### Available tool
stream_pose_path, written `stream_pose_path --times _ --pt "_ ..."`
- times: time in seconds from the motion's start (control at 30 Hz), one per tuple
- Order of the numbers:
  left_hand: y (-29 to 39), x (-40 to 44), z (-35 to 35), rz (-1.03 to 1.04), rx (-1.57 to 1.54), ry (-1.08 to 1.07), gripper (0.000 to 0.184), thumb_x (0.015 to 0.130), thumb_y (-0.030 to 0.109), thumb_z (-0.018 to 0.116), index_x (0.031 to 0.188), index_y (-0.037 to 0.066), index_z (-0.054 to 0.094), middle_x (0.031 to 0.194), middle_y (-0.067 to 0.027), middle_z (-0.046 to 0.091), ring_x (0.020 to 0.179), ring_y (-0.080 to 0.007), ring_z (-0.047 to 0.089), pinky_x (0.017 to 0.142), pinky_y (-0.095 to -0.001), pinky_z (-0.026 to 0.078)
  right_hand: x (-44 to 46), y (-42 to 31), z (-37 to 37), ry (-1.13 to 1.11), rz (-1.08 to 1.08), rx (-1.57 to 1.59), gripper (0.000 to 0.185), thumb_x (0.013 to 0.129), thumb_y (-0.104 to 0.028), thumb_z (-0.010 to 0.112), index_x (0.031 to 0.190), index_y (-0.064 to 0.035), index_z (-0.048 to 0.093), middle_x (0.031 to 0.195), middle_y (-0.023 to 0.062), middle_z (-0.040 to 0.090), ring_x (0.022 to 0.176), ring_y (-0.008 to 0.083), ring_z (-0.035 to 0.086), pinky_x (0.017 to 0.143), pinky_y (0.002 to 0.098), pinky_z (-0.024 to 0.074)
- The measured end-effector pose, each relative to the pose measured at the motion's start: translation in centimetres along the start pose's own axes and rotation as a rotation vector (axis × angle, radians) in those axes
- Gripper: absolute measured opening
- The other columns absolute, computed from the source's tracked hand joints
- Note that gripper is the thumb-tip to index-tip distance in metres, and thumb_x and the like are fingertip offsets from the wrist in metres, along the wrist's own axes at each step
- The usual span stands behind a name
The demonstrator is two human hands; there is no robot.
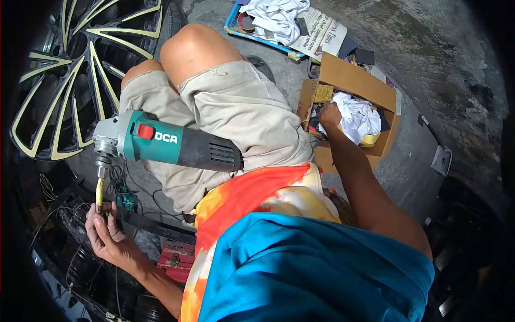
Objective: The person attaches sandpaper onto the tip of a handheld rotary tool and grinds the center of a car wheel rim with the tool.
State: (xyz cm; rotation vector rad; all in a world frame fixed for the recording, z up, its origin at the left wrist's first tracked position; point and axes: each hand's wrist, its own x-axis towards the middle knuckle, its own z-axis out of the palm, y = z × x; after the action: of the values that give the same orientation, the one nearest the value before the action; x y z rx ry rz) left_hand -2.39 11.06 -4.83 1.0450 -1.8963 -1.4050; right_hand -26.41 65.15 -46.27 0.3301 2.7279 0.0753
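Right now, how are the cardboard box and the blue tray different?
The cardboard box is brown; the blue tray is blue. The box has raised flaps, but the tray shows none. The right hand reaches into the box, while no hand is at the tray. Both hold crumpled white cloths.

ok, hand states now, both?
Left hand: fingers closed on the yellow piece.
Right hand: in the cardboard box, grip can't be told.

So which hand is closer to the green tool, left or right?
Left. The left hand has its fingers at the end of the tool's yellow tip; the right hand is in the cardboard box.
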Motion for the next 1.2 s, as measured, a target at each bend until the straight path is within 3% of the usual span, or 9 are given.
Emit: stream_pose_path --times 0.2,0.23,0.3,0.33,0.43,0.67,0.93,1.03,1.2 --pt "1.4 0.7 0.6 0.078 0.134 -0.057 0.031 0.107 0.009 0.052 0.124 -0.015 0.061 0.117 -0.0199 0.063 0.102 -0.0234 0.068 0.093 -0.0383 0.060 1.3 6.2 -2.8 -0.264 -0.333 -0.065 0.028 0.078 -0.034 0.069 0.077 -0.0066 0.073 0.084 0.0201 0.073 0.084 0.0361 0.073 0.077 0.0440 0.0582" --pt "1.5 0.9 0.6 0.086 0.177 -0.060 0.033 0.108 0.011 0.050 0.125 -0.015 0.061 0.117 -0.0198 0.062 0.101 -0.0232 0.067 0.093 -0.0391 0.059 1.2 6.9 -4.3 -0.379 -0.382 0.067 0.038 0.076 -0.041 0.069 0.073 -0.0036 0.071 0.072 0.0225 0.068 0.070 0.0327 0.070 0.069 0.0421 0.0567" --pt "1.6 1.3 0.4 0.097 0.140 -0.109 0.037 0.109 0.015 0.048 0.126 -0.015 0.061 0.117 -0.0200 0.062 0.101 -0.0236 0.067 0.094 -0.0408 0.059 -0.8 6.4 -12.1 -0.640 -0.512 0.248 0.025 0.077 -0.029 0.074 0.076 -0.0035 0.074 0.066 0.0112 0.067 0.062 0.0195 0.065 0.059 0.0332 0.0526" --pt "1.7 1.5 0.3 0.103 0.120 -0.133 0.038 0.109 0.016 0.046 0.127 -0.015 0.061 0.117 -0.0200 0.062 0.101 -0.0238 0.067 0.094 -0.0417 0.058 -2.6 5.4 -15.6 -0.762 -0.172 0.356 0.019 0.079 -0.022 0.075 0.079 -0.0034 0.076 0.064 0.0063 0.066 0.061 0.0145 0.063 0.058 0.0299 0.0508" --pt "1.7 2.1 0.0 0.114 0.097 -0.189 0.044 0.110 0.021 0.044 0.127 -0.016 0.060 0.116 -0.0199 0.062 0.100 -0.0253 0.066 0.093 -0.0417 0.056 -3.3 6.1 -20.2 -0.974 -0.141 0.480 0.020 0.081 -0.009 0.069 0.098 -0.0024 0.078 0.076 0.0022 0.069 0.062 0.0101 0.058 0.057 0.0267 0.0490" --pt "1.6 2.3 -0.2 0.181 0.188 -0.213 0.038 0.107 0.018 0.051 0.126 -0.013 0.062 0.112 -0.0189 0.062 0.095 -0.0244 0.065 0.090 -0.0400 0.055 -4.6 4.6 -25.6 -0.947 -0.142 0.712 0.025 0.086 -0.009 0.073 0.108 0.0002 0.074 0.075 -0.0009 0.066 0.064 0.0064 0.057 0.059 0.0229 0.0447" --pt "2.2 1.8 -0.1 0.148 0.196 -0.137 0.027 0.104 0.012 0.060 0.119 -0.009 0.067 0.108 -0.0132 0.070 0.096 -0.0197 0.069 0.091 -0.0347 0.056 -6.7 -2.3 -30.4 -0.858 -0.221 0.877 0.019 0.092 -0.016 0.074 0.105 -0.0037 0.070 0.085 -0.0036 0.066 0.068 0.0041 0.056 0.062 0.0196 0.0441" --pt "2.8 1.6 0.0 0.156 0.305 -0.053 0.012 0.099 0.008 0.067 0.100 -0.004 0.070 0.095 -0.0082 0.070 0.086 -0.0144 0.067 0.082 -0.0285 0.054 -9.4 -7.7 -34.5 -0.688 -0.443 0.940 0.019 0.093 -0.018 0.075 0.103 -0.0024 0.072 0.086 -0.0018 0.064 0.075 0.0064 0.058 0.069 0.0232 0.0456" --pt "4.9 0.9 1.0 0.033 0.218 -0.021 0.008 0.093 0.000 0.073 0.100 -0.004 0.074 0.088 -0.0068 0.074 0.081 -0.0123 0.068 0.078 -0.0262 0.054 -16.7 -17.4 -38.7 -0.569 -0.760 1.143 0.029 0.085 -0.003 0.079 0.112 0.0022 0.069 0.090 0.0004 0.063 0.079 0.0052 0.057 0.069 0.0215 0.0469"
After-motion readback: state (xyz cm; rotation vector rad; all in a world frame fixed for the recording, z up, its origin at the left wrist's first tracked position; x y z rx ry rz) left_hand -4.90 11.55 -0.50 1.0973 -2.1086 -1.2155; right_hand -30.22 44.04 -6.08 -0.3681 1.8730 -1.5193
